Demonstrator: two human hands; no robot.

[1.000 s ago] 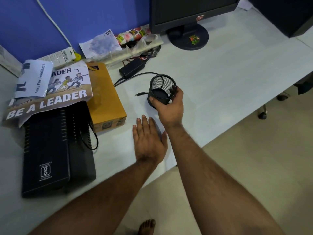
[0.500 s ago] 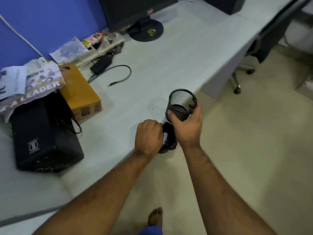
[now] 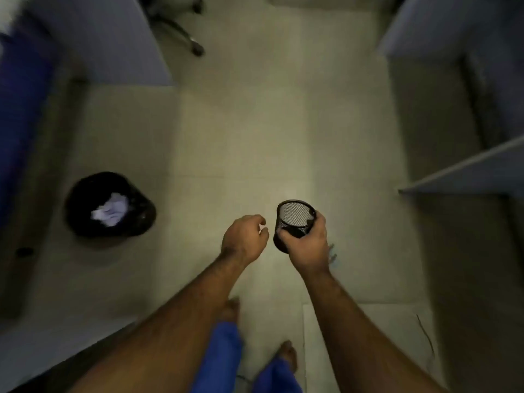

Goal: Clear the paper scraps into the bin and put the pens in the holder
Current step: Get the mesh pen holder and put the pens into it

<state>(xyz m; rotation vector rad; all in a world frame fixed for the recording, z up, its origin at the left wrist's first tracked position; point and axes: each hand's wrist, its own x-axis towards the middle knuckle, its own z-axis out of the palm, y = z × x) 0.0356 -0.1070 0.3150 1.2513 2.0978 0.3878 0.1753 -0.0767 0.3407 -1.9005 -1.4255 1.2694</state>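
My right hand (image 3: pixel 307 245) is wrapped around a black mesh pen holder (image 3: pixel 296 215), which it keeps upright above the floor; no pens show inside it. Just left of the holder, my left hand (image 3: pixel 245 239) is curled into a loose fist, and nothing shows in it. A round bin (image 3: pixel 141 219) with a black liner stands on the floor to the left. White crumpled paper scraps (image 3: pixel 110 212) lie inside it. The view is blurred.
A desk panel (image 3: pixel 113 38) rises at the upper left, with an office chair's wheeled base (image 3: pixel 181 32) beside it. Another desk's edge (image 3: pixel 467 171) juts in from the right. Pale floor tiles (image 3: pixel 255 137) lie ahead. My bare feet and blue trousers (image 3: pixel 224 350) are at the bottom.
The view has swung from the desk down to the floor. My right hand has carried the holder off the desk, my left hand stays curled, and the bin has come into view.
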